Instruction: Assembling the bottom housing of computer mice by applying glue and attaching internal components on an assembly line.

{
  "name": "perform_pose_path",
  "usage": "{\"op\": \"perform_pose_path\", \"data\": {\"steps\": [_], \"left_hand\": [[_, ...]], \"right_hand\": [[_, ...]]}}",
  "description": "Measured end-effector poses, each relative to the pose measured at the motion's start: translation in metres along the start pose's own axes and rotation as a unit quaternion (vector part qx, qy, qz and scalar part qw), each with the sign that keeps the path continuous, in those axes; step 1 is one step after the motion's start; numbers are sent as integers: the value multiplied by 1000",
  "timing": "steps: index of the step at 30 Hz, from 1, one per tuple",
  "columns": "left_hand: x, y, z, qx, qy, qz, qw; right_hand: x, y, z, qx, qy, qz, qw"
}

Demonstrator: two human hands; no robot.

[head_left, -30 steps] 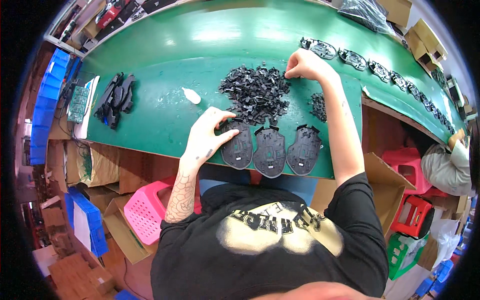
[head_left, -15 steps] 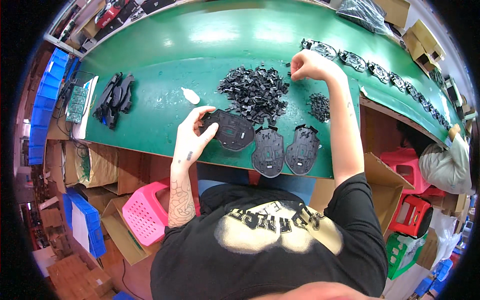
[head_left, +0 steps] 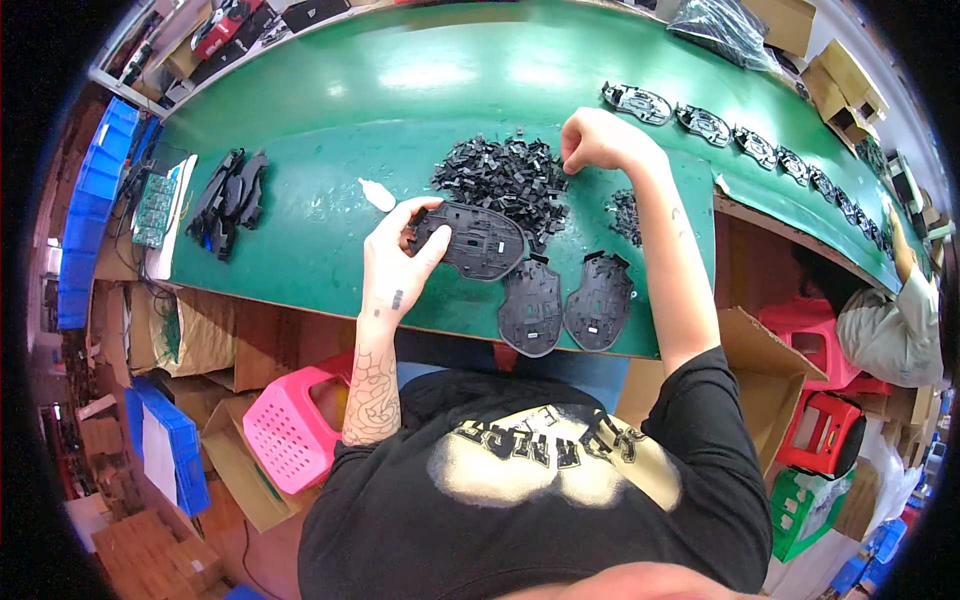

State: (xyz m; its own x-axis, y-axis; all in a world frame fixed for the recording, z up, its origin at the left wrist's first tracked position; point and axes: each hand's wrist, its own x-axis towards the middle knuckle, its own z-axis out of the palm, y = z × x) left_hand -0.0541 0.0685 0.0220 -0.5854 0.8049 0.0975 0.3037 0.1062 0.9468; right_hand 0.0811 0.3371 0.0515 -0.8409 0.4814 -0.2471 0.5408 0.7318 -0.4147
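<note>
My left hand (head_left: 398, 255) grips the left end of a black mouse-shaped plastic shell (head_left: 480, 243), thumb on its inner face, raised just over the table. My right hand (head_left: 603, 143) is pinched closed at the right edge of a heap of small black plastic pieces (head_left: 495, 180); whatever lies between its fingertips is too small to make out. Two similar shells, a left one (head_left: 530, 315) and a right one (head_left: 598, 308), lie side by side near the front edge. A smaller pile of tiny black parts (head_left: 625, 217) is partly hidden by my right forearm.
Left of the heap lies a small white bottle (head_left: 377, 194). Farther left are stacked black curved parts (head_left: 228, 203) and a green circuit board (head_left: 154, 212). Several shells (head_left: 703, 124) line the right-hand bench, where another person's arm (head_left: 905, 258) reaches in. A pink stool (head_left: 292, 435) stands below the table.
My left hand has shifted the shell right and slightly upward. My right hand has moved left and slightly down to the heap's edge, still pinched.
</note>
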Motion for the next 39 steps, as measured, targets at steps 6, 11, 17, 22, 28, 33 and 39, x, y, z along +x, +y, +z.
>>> {"op": "perform_pose_path", "data": {"steps": [6, 11, 17, 22, 28, 33, 39], "left_hand": [[10, 12, 7, 21, 15, 34, 999], [23, 26, 21, 75, 24, 117, 990], [31, 37, 28, 64, 61, 174, 981], [33, 41, 28, 121, 105, 218, 963], [41, 45, 31, 129, 109, 258, 951], [63, 49, 36, 163, 103, 307, 932], [126, 35, 45, 168, 104, 292, 936]], "right_hand": [[-22, -11, -27, 240, 2, -144, 960], [-39, -51, -26, 271, -12, -184, 945], [-35, -61, -18, 217, -7, -181, 959], [-29, -58, -16, 240, 2, -137, 961], [-18, -36, -11, 389, -45, -176, 903], [-6, -19, -9, 450, -99, -136, 877], [-11, 13, -27, 296, 175, 11, 939]]}}
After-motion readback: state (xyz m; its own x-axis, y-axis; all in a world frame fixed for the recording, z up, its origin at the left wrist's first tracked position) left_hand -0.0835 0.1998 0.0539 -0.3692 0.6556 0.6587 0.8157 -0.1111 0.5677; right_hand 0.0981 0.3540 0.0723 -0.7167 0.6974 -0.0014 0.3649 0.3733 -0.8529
